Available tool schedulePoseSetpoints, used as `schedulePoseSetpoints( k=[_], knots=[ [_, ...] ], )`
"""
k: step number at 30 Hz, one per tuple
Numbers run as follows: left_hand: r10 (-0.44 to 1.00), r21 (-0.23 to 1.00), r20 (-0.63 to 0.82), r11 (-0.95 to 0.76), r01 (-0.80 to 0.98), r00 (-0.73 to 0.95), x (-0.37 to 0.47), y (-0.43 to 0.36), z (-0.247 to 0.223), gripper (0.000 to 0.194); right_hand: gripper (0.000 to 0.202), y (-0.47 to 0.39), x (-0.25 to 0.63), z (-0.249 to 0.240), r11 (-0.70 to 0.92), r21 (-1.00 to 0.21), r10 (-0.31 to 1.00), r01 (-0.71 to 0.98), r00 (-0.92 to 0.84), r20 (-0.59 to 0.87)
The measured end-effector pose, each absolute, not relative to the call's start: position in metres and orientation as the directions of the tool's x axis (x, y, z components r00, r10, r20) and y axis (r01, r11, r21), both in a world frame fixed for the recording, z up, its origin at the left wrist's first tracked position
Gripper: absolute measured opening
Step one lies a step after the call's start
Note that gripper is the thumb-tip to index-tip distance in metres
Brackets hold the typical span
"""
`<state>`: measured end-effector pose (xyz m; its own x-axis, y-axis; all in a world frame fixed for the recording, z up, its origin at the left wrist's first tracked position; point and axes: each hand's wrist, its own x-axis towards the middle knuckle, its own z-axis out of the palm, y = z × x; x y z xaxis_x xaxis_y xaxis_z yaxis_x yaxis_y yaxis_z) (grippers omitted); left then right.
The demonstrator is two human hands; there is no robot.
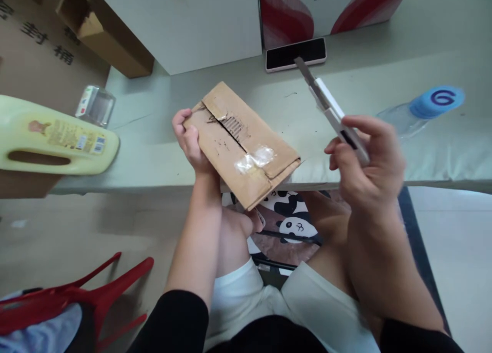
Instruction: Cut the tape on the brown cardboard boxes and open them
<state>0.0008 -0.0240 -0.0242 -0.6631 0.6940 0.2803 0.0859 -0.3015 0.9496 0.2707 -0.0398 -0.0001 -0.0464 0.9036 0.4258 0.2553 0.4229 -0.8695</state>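
A small, flat cardboard box [230, 173] is tilted above the table's front edge, with clear tape near one end and dark marks along its middle seam. My left hand [191, 143] grips its left side, the thumb on top and some fingers hidden beneath. My right hand [371, 158], to the right of the box, is closed around a white box cutter [333, 109]. The cutter's metal blade is extended, pointing up and to the left, apart from the box. Behind the blade tip lies a phone [295, 55] with a dark screen.
On the table [161, 148], a clear bottle with a blue cap [438, 102] lies at right. To the left are a yellow jug [57, 138], a small clear container [96, 106] and an open carton [119, 40]. A red-and-white box [330, 9] stands behind; a red chair [103, 296] is lower left.
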Motion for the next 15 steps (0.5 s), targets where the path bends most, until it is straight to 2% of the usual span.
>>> schedulePoseSetpoints(
  k=[3,7,11,15],
  knots=[
    [0.603,0.893,0.405,-0.423,0.154,-0.688,0.006,-0.019,-0.026,0.034,0.020,-0.047,0.270,0.012,0.538,-0.843,0.840,0.027,0.067,0.538],
    [0.600,0.907,0.389,-0.381,0.177,-0.699,0.011,-0.013,-0.031,0.031,0.021,-0.048,0.266,0.020,0.571,-0.810,0.816,-0.133,0.196,0.543],
    [0.606,0.919,0.369,-0.353,0.178,-0.704,0.011,-0.009,-0.035,0.038,0.020,-0.052,0.259,0.022,0.607,-0.785,0.783,-0.126,0.267,0.562],
    [0.622,0.924,0.345,-0.357,0.137,-0.703,0.016,-0.008,-0.034,0.048,0.018,-0.061,0.261,0.022,0.553,-0.833,0.814,-0.017,0.223,0.536]
  ],
)
